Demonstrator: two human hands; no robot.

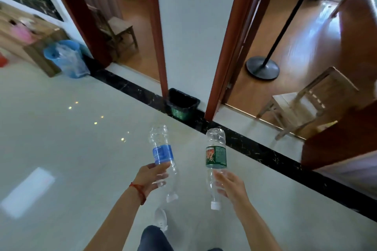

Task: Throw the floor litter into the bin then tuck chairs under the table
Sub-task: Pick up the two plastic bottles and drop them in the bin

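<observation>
My left hand (152,177) grips an empty clear bottle with a blue label (162,154), held with its white cap toward me. My right hand (229,185) grips a second empty clear bottle with a green label (216,157), also cap toward me. Both bottles point toward a small black bin (181,104) that stands on the floor against the white wall between two doorways, some way ahead. A wooden chair (299,106) stands in the right doorway. Another wooden chair (118,28) stands inside the left room.
A blue bucket with plastic bags (65,57) sits by a wooden cabinet (38,47) at the left wall. A black standing fan (263,67) occupies the right room. A dark red wooden door (336,140) stands at the right. My leg and white shoe (160,220) are below.
</observation>
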